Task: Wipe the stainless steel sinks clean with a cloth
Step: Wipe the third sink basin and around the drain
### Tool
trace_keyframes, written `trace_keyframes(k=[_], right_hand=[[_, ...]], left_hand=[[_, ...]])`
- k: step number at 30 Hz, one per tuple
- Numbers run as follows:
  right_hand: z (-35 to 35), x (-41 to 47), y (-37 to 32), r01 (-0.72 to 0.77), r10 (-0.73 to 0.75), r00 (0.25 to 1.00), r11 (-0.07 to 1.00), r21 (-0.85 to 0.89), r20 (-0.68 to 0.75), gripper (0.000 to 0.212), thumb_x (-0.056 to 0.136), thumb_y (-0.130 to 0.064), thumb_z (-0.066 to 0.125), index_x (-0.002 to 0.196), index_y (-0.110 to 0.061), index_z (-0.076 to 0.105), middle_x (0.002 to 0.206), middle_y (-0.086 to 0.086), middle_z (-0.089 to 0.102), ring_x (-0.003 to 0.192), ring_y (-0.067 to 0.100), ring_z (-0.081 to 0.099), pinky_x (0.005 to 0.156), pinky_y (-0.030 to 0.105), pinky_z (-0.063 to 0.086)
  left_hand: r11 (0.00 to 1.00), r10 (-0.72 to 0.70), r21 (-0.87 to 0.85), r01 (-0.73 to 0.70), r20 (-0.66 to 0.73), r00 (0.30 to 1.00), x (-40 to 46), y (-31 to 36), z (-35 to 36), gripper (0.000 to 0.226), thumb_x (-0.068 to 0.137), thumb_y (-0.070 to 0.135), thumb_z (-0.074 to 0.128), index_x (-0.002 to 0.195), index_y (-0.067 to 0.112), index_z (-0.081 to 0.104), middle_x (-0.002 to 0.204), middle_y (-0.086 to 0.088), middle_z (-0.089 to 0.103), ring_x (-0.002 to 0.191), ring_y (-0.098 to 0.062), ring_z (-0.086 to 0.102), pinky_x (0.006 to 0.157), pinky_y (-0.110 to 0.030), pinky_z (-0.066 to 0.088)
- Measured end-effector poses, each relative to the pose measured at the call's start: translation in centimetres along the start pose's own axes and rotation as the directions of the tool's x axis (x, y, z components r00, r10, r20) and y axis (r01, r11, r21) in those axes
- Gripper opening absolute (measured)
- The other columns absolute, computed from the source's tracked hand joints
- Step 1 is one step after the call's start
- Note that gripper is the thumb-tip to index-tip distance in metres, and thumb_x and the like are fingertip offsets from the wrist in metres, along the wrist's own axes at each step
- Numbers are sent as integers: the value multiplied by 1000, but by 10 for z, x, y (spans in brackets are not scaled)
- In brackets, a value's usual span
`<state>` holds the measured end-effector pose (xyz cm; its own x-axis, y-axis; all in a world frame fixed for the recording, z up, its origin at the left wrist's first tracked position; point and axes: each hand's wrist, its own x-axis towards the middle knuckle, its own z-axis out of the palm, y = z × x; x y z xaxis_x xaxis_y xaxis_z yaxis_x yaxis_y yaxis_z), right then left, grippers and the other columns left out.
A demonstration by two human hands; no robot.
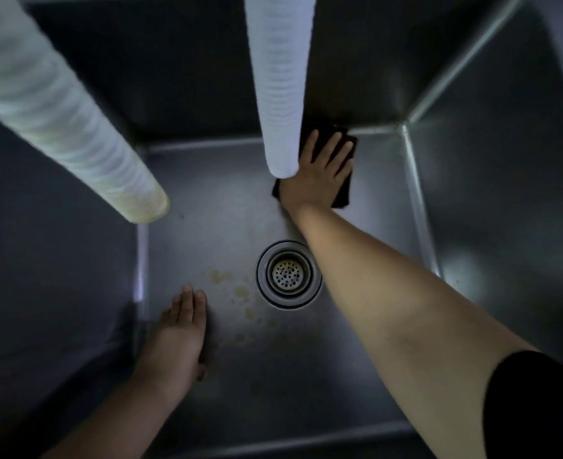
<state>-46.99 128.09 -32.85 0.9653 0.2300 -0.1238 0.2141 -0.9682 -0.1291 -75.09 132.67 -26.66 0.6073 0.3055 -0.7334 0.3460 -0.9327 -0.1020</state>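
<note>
I look straight down into a deep stainless steel sink (479, 200). My right hand (316, 173) lies flat with spread fingers on a dark cloth (342, 190), pressing it to the sink floor at the far side, close to the back right corner. My left hand (177, 339) rests flat on the sink floor near the left wall, fingers straight and together, holding nothing. Yellowish stains (240, 293) mark the floor between my left hand and the round drain strainer (287, 273).
Two white ribbed hoses hang into the sink: one (281, 81) ends just left of my right hand and hides part of the cloth, the other (74, 127) slants in from the upper left. Steep steel walls close in all four sides.
</note>
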Motion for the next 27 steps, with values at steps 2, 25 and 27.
trace_keyframes(k=[2, 25, 27], right_hand=[[4, -12, -23, 78, -78, 997, 996, 33, 2, 76, 93, -51, 28, 149, -14, -9, 156, 23, -1, 142, 43, -8, 114, 54, -6], [-5, -149, 15, 791, -736, 575, 611, -16, 357, 60, 100, -45, 22, 151, -26, -5, 158, 8, -15, 143, 27, -20, 115, 40, -14], [-12, -137, 16, 777, -716, 595, 629, -33, 366, 60, 101, -44, 19, 150, -24, -8, 158, 7, -16, 143, 26, -21, 116, 39, -13]], left_hand=[[1000, 5, 1, -5, -7, 1000, 1, -1, 1, 118, 79, 42, 68, 145, 1, -20, 156, -21, -18, 147, -29, -1, 119, -32, 8], [996, -20, -87, -2, -254, 967, -89, 0, -42, 61, 86, 42, 58, 140, 17, 40, 148, -8, 38, 133, -23, 41, 107, -35, 34], [998, 40, -33, -57, -389, 920, -114, -21, -63, 44, 64, 35, 81, 100, 14, 68, 100, -10, 69, 85, -30, 67, 70, -36, 57]])
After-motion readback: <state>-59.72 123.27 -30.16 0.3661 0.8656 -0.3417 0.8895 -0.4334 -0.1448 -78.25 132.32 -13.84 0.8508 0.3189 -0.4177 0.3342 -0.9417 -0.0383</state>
